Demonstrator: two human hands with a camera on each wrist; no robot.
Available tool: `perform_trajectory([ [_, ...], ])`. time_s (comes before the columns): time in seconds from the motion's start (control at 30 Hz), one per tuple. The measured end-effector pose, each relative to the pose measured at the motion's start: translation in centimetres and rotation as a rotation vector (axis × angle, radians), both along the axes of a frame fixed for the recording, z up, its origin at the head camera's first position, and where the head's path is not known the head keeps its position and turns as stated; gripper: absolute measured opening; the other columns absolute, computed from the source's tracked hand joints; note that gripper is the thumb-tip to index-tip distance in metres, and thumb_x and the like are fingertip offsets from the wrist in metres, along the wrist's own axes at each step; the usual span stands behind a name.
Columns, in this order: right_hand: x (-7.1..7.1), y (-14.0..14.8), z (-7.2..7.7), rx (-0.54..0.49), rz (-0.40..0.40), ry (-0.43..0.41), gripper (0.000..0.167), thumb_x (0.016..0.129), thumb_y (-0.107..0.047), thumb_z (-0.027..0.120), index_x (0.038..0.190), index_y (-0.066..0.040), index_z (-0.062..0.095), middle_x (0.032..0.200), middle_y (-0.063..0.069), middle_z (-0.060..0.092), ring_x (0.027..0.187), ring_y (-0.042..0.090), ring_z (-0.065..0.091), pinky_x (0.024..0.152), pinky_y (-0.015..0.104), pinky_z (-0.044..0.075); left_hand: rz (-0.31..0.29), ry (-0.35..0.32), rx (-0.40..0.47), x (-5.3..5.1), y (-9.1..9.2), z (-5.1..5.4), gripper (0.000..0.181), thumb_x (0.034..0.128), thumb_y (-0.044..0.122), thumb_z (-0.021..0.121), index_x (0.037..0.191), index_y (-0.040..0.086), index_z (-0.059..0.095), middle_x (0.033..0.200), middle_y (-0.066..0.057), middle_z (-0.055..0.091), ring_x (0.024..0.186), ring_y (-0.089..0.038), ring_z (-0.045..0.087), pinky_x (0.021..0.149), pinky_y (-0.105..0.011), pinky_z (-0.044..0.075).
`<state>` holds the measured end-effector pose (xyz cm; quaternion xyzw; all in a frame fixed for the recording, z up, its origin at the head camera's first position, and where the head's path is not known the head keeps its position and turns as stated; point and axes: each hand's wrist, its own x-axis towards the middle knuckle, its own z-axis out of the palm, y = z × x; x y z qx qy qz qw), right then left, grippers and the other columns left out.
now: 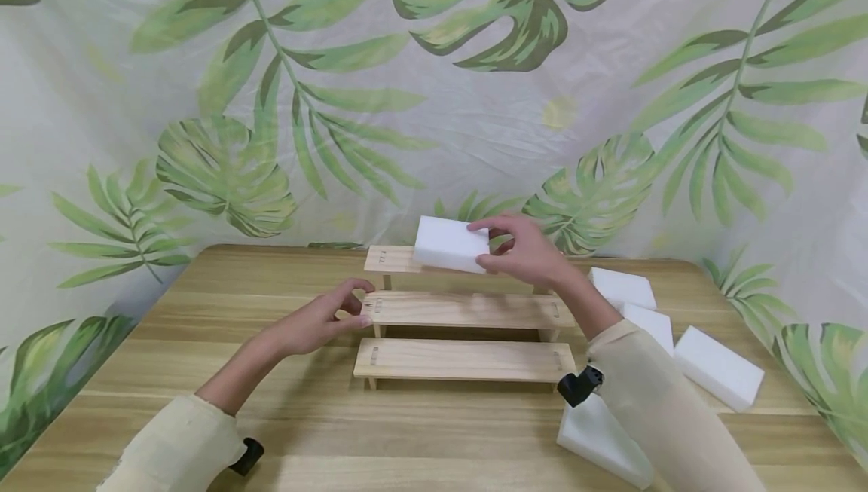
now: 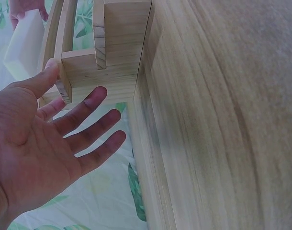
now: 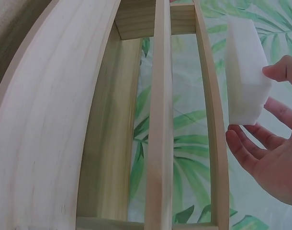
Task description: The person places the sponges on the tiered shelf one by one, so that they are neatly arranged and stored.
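Note:
A three-tiered wooden shelf [image 1: 468,360] stands on the table. At the left end of its middle tier, my left hand [image 1: 315,324] pinches the board between thumb and index finger; the other fingers stay spread, as the left wrist view shows. My right hand [image 1: 525,251] holds a white foam block [image 1: 447,243] by its right end, thumb on the near side and fingertips on the far side. This block is at the top tier, over its left and middle part. In the right wrist view the block [image 3: 244,72] appears beside the top board; whether it touches the board I cannot tell.
Several more white foam blocks lie on the table [image 1: 271,417] to the right of the shelf, such as one block [image 1: 719,368] at the far right and another block [image 1: 600,443] partly under the right sleeve. A leaf-patterned curtain [image 1: 475,138] hangs behind the table.

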<state>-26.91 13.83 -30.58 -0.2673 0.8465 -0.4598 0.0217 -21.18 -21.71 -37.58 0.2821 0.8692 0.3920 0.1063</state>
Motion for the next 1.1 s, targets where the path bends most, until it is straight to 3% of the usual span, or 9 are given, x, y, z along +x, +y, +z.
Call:
perform_trajectory([
  [0.33, -0.7, -1.1, -0.2, 0.013, 0.05, 0.02, 0.047, 0.089, -0.003, 0.075, 0.135, -0.001, 0.066, 0.133, 0.016, 0.058, 0.115, 0.034, 0.058, 0.093, 0.041, 0.055, 0.008, -0.003, -0.004, 0.0, 0.0, 0.0, 0.048, 0.1086, 0.021, 0.058, 0.146, 0.0, 0.038, 0.112, -0.014, 0.064, 0.108, -0.028, 0.062, 0.087, -0.045, 0.052],
  [0.63, -1.1, -2.2, -0.3, 0.004, 0.054, -0.021, 0.05, 0.088, -0.002, 0.075, 0.137, 0.001, 0.064, 0.133, 0.021, 0.055, 0.115, 0.039, 0.064, 0.089, 0.04, 0.057, 0.013, -0.007, -0.013, 0.1, 0.1, 0.1, 0.048, 0.1089, 0.022, 0.057, 0.147, 0.0, 0.038, 0.112, -0.014, 0.065, 0.108, -0.028, 0.062, 0.088, -0.047, 0.051],
  [0.83, -1.2, -2.8, -0.5, 0.02, 0.037, -0.039, 0.051, 0.088, -0.005, 0.074, 0.137, 0.0, 0.064, 0.13, 0.019, 0.054, 0.11, 0.038, 0.067, 0.077, 0.035, 0.06, 0.009, -0.007, -0.01, 0.0, 0.2, 0.1, 0.047, 0.1088, 0.021, 0.057, 0.146, -0.001, 0.038, 0.111, -0.013, 0.066, 0.106, -0.027, 0.063, 0.088, -0.046, 0.052],
  [1.1, -1.3, -3.2, -0.7, -0.002, 0.038, -0.064, 0.05, 0.087, -0.001, 0.073, 0.136, 0.003, 0.063, 0.13, 0.021, 0.052, 0.106, 0.04, 0.068, 0.074, 0.041, 0.061, 0.0, -0.004, -0.002, -0.1, 0.1, 0.0, 0.046, 0.1087, 0.019, 0.057, 0.145, -0.002, 0.038, 0.11, -0.013, 0.067, 0.105, -0.026, 0.064, 0.087, -0.045, 0.053],
])
